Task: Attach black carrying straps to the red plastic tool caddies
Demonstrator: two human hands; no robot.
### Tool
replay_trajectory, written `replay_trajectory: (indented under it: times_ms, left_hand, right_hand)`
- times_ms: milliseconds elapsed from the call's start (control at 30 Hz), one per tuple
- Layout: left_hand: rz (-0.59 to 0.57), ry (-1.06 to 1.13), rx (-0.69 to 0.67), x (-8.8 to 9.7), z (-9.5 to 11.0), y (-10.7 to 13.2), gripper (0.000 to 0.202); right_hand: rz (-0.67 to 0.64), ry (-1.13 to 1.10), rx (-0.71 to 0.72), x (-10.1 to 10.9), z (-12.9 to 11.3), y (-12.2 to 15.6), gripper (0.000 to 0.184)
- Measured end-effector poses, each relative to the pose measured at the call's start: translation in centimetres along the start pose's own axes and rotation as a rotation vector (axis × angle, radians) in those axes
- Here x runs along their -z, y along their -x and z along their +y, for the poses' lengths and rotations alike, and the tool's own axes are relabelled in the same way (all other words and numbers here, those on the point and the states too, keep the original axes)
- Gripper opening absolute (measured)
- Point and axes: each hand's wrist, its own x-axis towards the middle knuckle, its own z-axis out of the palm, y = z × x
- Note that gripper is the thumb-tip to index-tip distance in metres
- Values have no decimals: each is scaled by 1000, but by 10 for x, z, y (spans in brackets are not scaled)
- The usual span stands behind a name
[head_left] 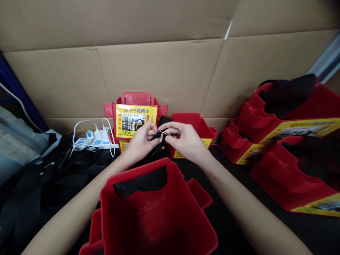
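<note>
Fingers (152, 128) of left hand (139, 141), right hand (186, 140) pinch black woven strap (164, 120); glossy red bin (170, 219)

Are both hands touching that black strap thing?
Touching. The head view shows the left hand and the right hand both pinching the black strap with their fingers, above the red bin.

This is a small assembly or packing workshop. Identical red plastic tool boxes with yellow printed labels lie about: an open box (159, 219) just below the left hand (139, 141) and right hand (186, 140), a labelled box (135, 117) beyond them, and nested stacks (265, 134) well to the right. Cardboard sheets (159, 71) wall the bench behind. Left of the left hand are a power strip (92, 142) and heaped black straps (66, 170).
</note>
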Motion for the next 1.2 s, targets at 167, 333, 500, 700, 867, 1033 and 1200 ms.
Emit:
replay_trajectory:
  times_ms: [167,333,500,700,867,1033,1200]
  left_hand:
    - [69,120,-23,-2,0,0,25]
    - [140,127,-43,-8,2,1,28]
    - [210,135,-71,-8,-3,-1,26]
    - [220,78,-99,-4,-5,-3,13]
    - [249,118,-78,-6,1,-2,13]
    - [285,73,-44,-8,9,0,6]
    - [310,28,-31,-5,12,0,12]
  right_hand:
    - [85,10,65,-3,-3,0,20]
    - [329,155,85,-6,-3,1,16]
    - [229,65,-64,-6,2,1,31]
    - [173,-58,-75,-7,2,3,41]
    - [217,-51,-52,-11,2,3,39]
    - [199,-165,-71,-11,-3,2,34]
    - [-60,-255,-191,-7,-13,9,42]
